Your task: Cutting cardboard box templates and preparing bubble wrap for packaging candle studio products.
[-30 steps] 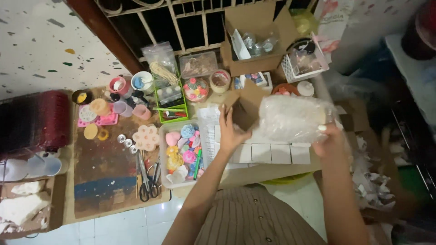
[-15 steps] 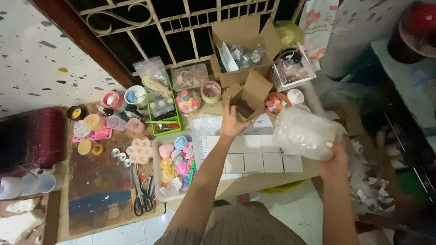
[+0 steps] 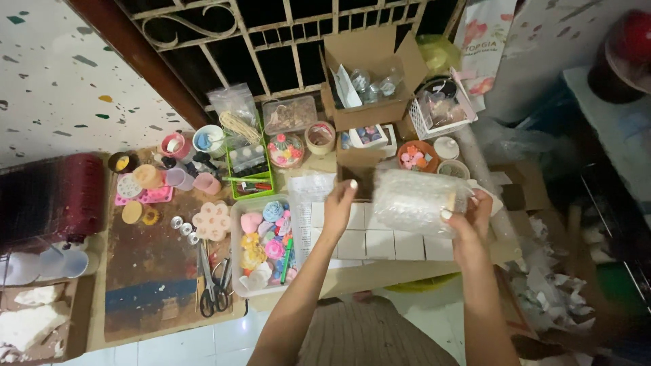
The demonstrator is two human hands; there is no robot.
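R hand (image 3: 468, 220) grips bubble wrap (image 3: 413, 202), fingers curled on its right end. L hand (image 3: 339, 207) fingers together, touching wrap's left edge. Wrap sits above white boxes (image 3: 380, 242), near tray (image 3: 239, 244).

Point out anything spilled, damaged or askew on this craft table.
Nothing looks spilled or broken. The board is crowded: scissors lie loose at the near edge, and torn white scraps litter the floor at the right hand side.

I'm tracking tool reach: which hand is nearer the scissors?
Left. The left hand hovers up and right of the scissors; the right hand, gripping bubble wrap, is farther right.
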